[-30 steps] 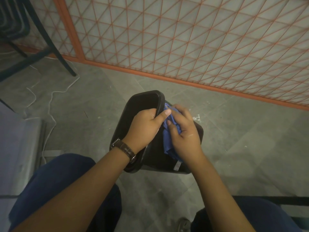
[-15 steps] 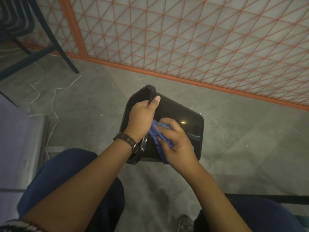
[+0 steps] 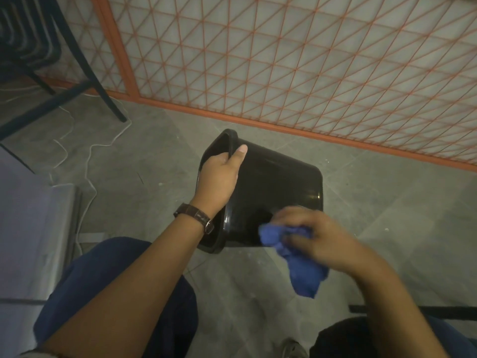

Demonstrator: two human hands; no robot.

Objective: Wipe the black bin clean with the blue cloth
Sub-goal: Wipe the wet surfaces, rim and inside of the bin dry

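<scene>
The black bin (image 3: 278, 187) was tipped on its side above the grey floor (image 3: 154, 156), in front of the seated person's knees, with its mouth turned left and its base to the right. The left hand (image 3: 219, 177) gripped the rim. Its fingers were hooked inside the opening and its thumb lay flat along the outer wall. A brown-strapped watch (image 3: 196, 215) sat on that wrist.

The right hand (image 3: 317, 236) was blurred, but its fingers were plainly curled round the bunched blue cloth (image 3: 302, 264). It held the cloth at the near edge of the bin's side, toward the base. Whether the cloth was actually pressing on the plastic I could not tell through the blur. A loose end of it hung down below the hand, clear of the bin.

Dark blue trousers (image 3: 103, 280) covered the person's left leg at the near side. On the far side an orange lattice screen (image 3: 284, 60) stood along the floor. The black legs of a chair (image 3: 77, 81) were at the far left, and a white cord (image 3: 87, 156) trailed across the floor beneath them.
</scene>
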